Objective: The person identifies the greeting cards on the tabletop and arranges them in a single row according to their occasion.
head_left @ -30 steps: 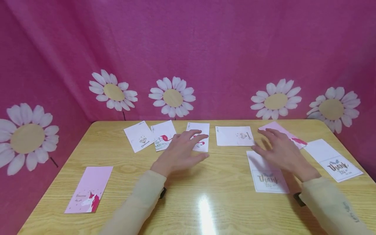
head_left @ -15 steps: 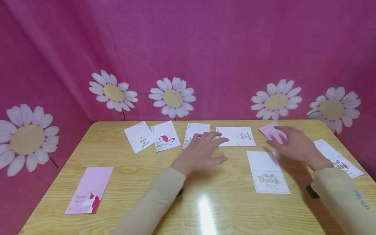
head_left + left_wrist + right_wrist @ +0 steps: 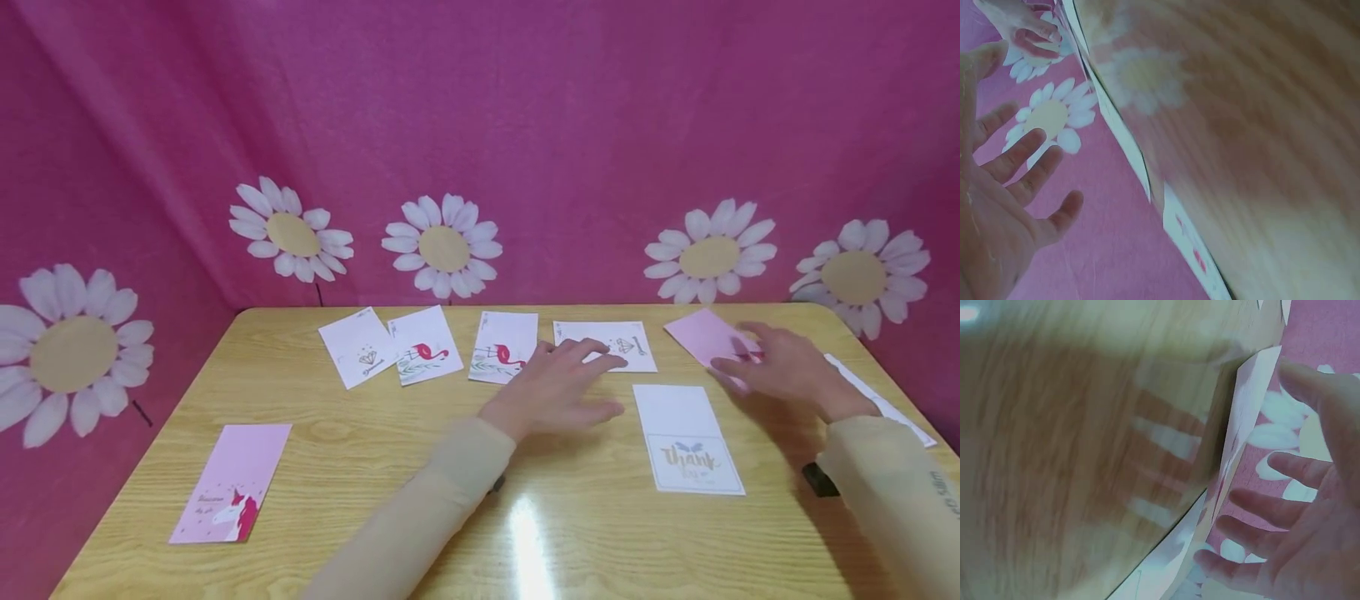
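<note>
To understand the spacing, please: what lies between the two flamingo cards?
Head view: only bare wooden tabletop separates left flamingo card from right flamingo card.

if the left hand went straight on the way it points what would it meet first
Probably the right diamond card: in the head view the left hand overlaps it. Height is unclear, so it might pass above, towards the far pink card.

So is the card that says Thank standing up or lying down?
Lying down: in the head view, the Thank card rests on the table, its printed side facing up.
</note>
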A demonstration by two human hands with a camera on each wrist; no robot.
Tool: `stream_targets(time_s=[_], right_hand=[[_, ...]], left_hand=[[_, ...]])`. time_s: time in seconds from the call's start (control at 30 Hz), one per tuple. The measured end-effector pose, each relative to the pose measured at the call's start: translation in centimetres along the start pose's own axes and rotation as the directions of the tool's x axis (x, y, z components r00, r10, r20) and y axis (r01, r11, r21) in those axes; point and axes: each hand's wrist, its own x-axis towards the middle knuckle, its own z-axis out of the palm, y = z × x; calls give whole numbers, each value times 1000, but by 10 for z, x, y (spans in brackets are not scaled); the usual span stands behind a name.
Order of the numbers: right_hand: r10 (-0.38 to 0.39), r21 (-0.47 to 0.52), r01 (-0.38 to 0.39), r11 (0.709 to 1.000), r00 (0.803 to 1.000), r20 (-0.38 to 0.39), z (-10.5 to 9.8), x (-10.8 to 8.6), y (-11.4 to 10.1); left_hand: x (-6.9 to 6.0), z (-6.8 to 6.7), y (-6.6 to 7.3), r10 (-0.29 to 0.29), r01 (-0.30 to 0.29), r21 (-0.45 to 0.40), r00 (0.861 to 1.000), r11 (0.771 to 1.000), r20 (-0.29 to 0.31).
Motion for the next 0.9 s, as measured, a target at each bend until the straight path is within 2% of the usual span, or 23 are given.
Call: stream_targets(time_s=[0.17, 0.3, 0.43, 0.63, 0.7, 0.77, 0.8, 0.9], right_hand=[[43, -13, -42, 999, 998, 42, 0, -1, 10], [58, -9, -58, 998, 997, 47, 1, 0, 12], [67, 1, -67, 998, 997, 45, 1, 0, 10], [74, -7, -74, 997, 997, 26, 1, -2, 9], [85, 10, -85, 996, 996, 13, 2, -3, 9], [98, 47, -98, 994, 995, -9, 4, -3, 9], [103, 65, -101, 993, 994, -25, 4, -4, 9], [97, 103, -88, 991, 991, -88, 6, -5, 8]], left_hand=[[11, 6, 10, -27, 29, -129, 999, 991, 19], [25, 8, 17, -74, 83, -252, 996, 964, 45], [39, 14, 18, -138, 156, -385, 988, 910, 73], [61, 22, 22, -180, 190, -543, 981, 818, 73], [68, 23, 25, -213, 223, -602, 973, 767, 89], [74, 25, 29, -256, 268, -667, 959, 695, 119], [77, 25, 31, -283, 296, -701, 949, 649, 139], [83, 30, 37, -357, 371, -788, 911, 491, 206]])
